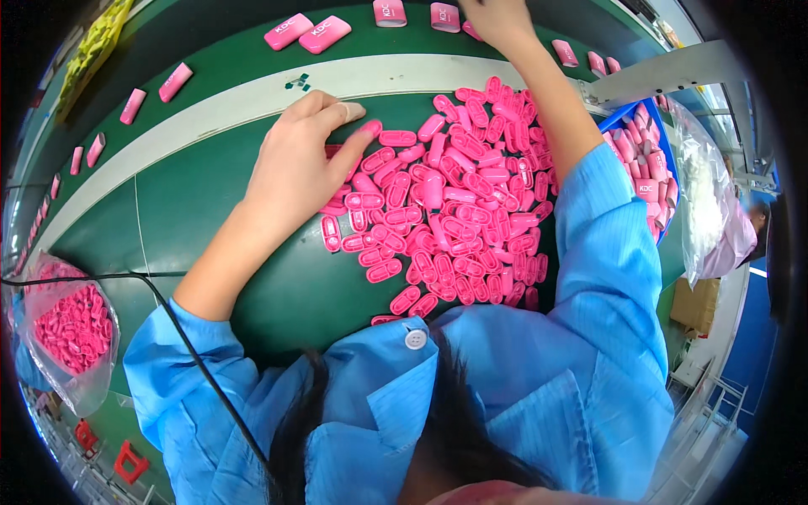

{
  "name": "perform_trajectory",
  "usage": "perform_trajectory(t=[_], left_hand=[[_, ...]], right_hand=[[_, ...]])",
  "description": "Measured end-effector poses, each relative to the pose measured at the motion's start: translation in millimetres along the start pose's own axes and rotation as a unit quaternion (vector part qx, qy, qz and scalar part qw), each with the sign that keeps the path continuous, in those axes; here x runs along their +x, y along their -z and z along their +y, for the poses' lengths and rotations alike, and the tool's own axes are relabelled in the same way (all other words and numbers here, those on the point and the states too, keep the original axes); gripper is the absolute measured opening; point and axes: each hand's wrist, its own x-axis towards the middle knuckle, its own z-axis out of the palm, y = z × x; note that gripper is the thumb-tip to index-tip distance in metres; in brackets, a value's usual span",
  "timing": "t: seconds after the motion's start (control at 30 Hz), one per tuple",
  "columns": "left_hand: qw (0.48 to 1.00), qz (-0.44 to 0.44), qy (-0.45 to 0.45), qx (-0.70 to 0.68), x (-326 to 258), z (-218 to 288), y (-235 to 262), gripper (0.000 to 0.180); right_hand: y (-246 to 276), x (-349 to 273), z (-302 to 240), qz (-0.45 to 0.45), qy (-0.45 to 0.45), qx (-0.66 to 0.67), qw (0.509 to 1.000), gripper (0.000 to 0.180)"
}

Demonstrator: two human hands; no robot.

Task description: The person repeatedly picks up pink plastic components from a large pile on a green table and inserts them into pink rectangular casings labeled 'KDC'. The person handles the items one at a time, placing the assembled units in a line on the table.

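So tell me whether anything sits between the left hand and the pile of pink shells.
Nothing visible does. The left hand already rests on the near edge of the pile of pink shells, fingertips touching one shell, with only green table around it.

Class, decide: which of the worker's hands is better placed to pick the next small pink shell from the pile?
Left. The left hand already rests on the pile of pink shells, while the right hand is stretched away to the belt.

A clear plastic bag of pink parts [71, 328] lay at eight o'clock. A blue bin [667, 143] sat at two o'clock, a cardboard box [697, 305] at four o'clock.
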Motion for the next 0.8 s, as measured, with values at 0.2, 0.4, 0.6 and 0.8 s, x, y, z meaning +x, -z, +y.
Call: perform_trajectory(t=[0.2,0.4,0.6,0.8], left_hand=[[0.996,0.007,-0.061,0.063,23,-12,-10,0.019],[0.995,0.017,0.082,-0.047,52,-15,-6,0.022],[0.859,-0.058,0.245,-0.446,58,-28,-3,0.027],[0.84,-0.024,0.222,-0.495,51,-26,-11,0.031]], right_hand=[[-28,15,-58,-0.125,0.022,0.062,0.99,0.028],[16,1,-77,-0.18,-0.187,0.338,0.904,0.017],[26,-44,-80,-0.186,-0.239,0.607,0.735,0.024],[20,-62,-81,-0.156,-0.26,0.587,0.751,0.027]])
